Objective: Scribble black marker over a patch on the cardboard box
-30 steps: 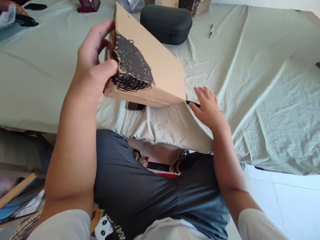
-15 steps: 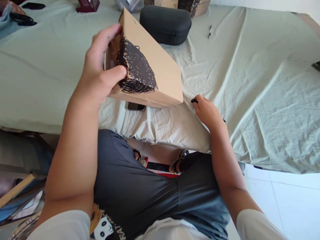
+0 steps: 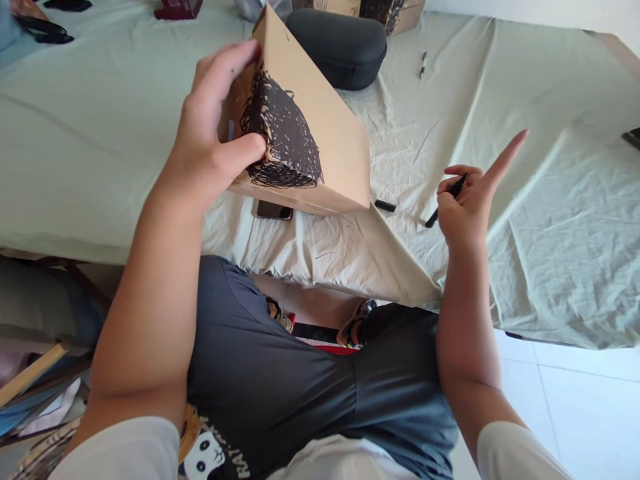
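Note:
My left hand (image 3: 213, 143) grips a tan cardboard box (image 3: 320, 133) tilted up on the table, thumb pressed on a patch scribbled over in black ink (image 3: 283, 137). My right hand (image 3: 470, 200) is raised off the cloth to the right of the box, pinching a black marker (image 3: 445, 200) with the forefinger stretched out. The marker's black cap (image 3: 385, 206) lies on the cloth by the box's lower right corner. A dark phone (image 3: 273, 211) peeks out from under the box.
A pale green cloth (image 3: 525, 200) covers the table. Behind the box sit a black hard case (image 3: 340, 40), another marked cardboard box (image 3: 390, 12), a pen (image 3: 423, 63) and a dark red item (image 3: 177, 8). Black objects (image 3: 43, 30) lie far left.
My right hand went down to the cloth beside the box, picked up the black marker and rose to the right, leaving the cap behind. The box tilted slightly more upright in my left hand.

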`<action>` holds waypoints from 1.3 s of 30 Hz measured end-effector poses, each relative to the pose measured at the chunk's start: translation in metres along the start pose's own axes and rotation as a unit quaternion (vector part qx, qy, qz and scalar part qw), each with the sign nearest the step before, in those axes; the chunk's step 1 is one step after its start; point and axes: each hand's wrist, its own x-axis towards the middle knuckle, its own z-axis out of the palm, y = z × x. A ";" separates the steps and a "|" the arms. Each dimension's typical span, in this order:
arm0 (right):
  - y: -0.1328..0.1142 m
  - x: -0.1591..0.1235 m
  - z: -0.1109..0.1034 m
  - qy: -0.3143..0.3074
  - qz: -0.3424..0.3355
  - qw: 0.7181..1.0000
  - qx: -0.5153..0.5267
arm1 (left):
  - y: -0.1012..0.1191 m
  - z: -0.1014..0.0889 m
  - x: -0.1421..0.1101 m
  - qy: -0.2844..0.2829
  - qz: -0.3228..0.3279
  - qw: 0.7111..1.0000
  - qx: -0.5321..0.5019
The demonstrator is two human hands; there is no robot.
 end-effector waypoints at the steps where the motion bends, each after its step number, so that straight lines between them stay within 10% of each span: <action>1: 0.004 -0.001 0.006 0.020 0.022 0.999 0.035 | 0.000 0.000 0.000 -0.003 -0.001 1.000 0.002; 9: -0.006 -0.011 0.025 0.018 0.099 0.986 0.131 | -0.004 -0.003 0.002 -0.021 0.029 0.999 0.017; 20: -0.091 -0.004 0.002 -0.051 -0.050 0.972 0.223 | 0.033 0.017 0.007 -0.081 0.007 0.995 -0.056; 25: -0.120 -0.011 0.025 0.018 -0.080 0.941 0.328 | 0.037 0.019 0.002 -0.119 -0.041 0.990 -0.064; 33: -0.137 -0.010 0.061 0.027 -0.119 0.929 0.351 | 0.044 0.023 0.001 -0.162 0.100 0.981 0.030; 39: -0.143 -0.003 0.060 0.046 -0.153 0.899 0.408 | 0.055 0.027 -0.001 -0.167 0.084 0.981 0.054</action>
